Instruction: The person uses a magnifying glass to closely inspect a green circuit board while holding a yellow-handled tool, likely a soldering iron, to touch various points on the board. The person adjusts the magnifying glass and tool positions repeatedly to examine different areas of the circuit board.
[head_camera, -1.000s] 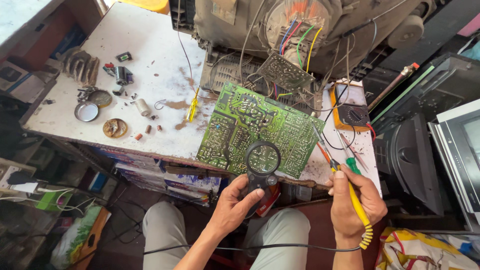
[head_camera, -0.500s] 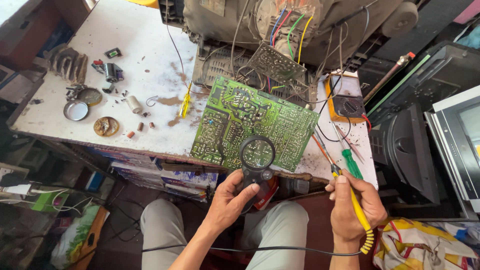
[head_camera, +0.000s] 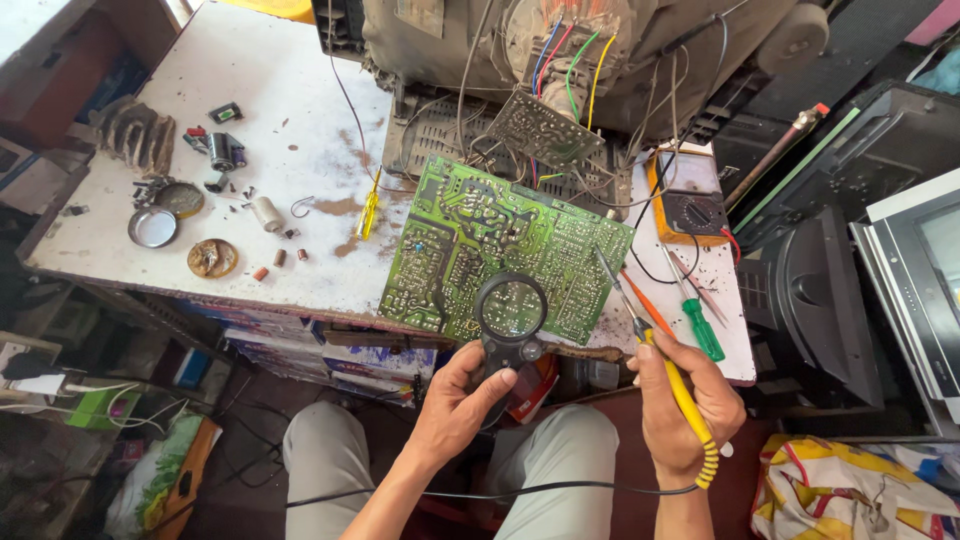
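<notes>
Two hands, magnifier (head_camera: 511, 308) over circuit board (head_camera: 505, 248), soldering iron (head_camera: 668, 374)

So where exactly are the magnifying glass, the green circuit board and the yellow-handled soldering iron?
magnifying glass (head_camera: 511, 308): head view, middle of the round lens.
green circuit board (head_camera: 470, 235): head view, bare middle of the board.
yellow-handled soldering iron (head_camera: 686, 402): head view, yellow handle above the right hand.
</notes>
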